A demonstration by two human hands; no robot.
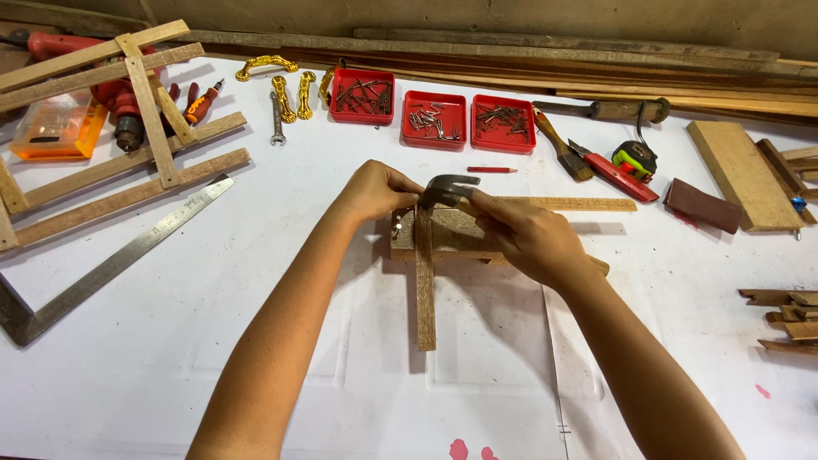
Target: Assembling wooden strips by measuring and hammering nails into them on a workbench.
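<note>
Both hands meet over a wooden T-piece at mid-desk, a hammer between them.

The right hand (532, 243) has its grip closed around the claw hammer (449, 189); the left hand (375, 192) pinches narrowly at the wooden strip (424, 281) beneath the head. Bare white desk (170, 341) lies nearer. A steel square (111, 264) lies left; beyond, three red nail trays (434, 119) and planks close the far edge.

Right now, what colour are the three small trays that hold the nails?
The three small trays are red; the head view shows them clearly, beyond the hands.
</note>
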